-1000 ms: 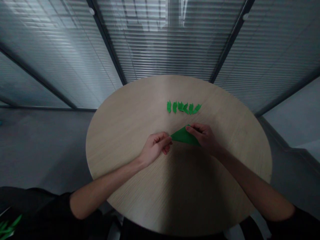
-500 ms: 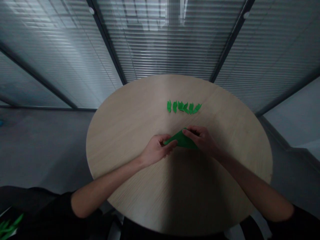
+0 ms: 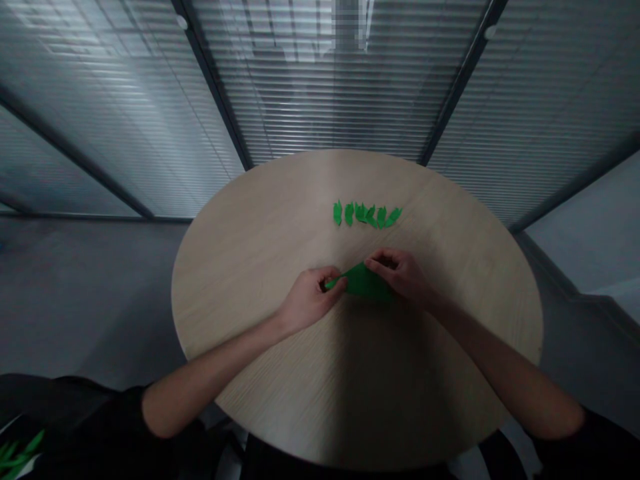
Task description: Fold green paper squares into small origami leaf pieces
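Note:
A green sheet of folded paper (image 3: 365,283), roughly triangular, is stretched between my two hands above the round table. My left hand (image 3: 313,297) pinches its left corner, thumb on top and fingers beneath. At the upper right, my right hand (image 3: 403,272) has thumb and forefinger closed on the paper's top edge. The sheet's right end is partly hidden behind the right hand. Beyond my hands lies a row of several small green folded paper pieces (image 3: 367,215), some touching one another.
The round wooden table (image 3: 240,280) has a dark shadow across its near part. Glass partitions with blinds (image 3: 330,113) rise behind its far edge. More green leaf-like pieces (image 3: 20,457) show at the lower left, below table height. Grey floor (image 3: 100,287) surrounds the table.
My left thumb has slid back toward the paper's left corner, baring more of the sheet. My right hand's fingers have lifted slightly. The row of pieces lies unchanged.

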Motion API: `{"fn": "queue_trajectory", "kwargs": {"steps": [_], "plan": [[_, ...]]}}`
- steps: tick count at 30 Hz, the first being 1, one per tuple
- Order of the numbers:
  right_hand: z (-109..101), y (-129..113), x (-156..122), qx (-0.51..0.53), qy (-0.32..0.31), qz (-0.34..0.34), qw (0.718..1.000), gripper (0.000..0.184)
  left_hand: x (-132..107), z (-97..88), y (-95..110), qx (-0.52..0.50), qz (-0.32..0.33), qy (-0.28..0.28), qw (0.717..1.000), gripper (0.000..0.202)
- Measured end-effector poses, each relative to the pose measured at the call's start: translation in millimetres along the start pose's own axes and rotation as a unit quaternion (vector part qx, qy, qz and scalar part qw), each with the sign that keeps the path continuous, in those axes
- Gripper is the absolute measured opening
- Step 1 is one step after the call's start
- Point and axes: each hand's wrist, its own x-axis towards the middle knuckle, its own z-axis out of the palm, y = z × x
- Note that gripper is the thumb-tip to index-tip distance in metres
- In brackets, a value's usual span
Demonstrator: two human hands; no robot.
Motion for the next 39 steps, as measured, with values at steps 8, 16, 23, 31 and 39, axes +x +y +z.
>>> {"fn": "queue_trajectory", "kwargs": {"steps": [8, 16, 23, 31, 39], "plan": [[3.5, 7.1, -2.5, -0.135, -0.027, -0.027, 0.99, 0.027, 0.5, -5.5, 0.7, 0.106, 0.002, 0.0, 0.994, 0.029], [10.2, 3.8, -3.2, -0.267, -0.022, -0.054, 0.962, 0.013, -6.3, -3.7, 0.7, 0.279, 0.027, 0.02, 0.96, 0.014], [16.3, 7.3, -6.3, -0.304, -0.013, -0.075, 0.95, 0.008, -12.8, 6.5, -4.1, 0.295, 0.235, 0.031, 0.926, 0.026], [16.4, 7.9, -6.0, -0.305, -0.004, -0.07, 0.95, 0.006, -11.1, 11.3, -8.1, 0.257, 0.265, -0.003, 0.93, 0.031], [14.4, 5.5, -3.9, -0.282, -0.02, -0.053, 0.958, 0.009, -11.5, 11.3, -8.7, 0.263, 0.261, -0.009, 0.929, 0.032]]}}
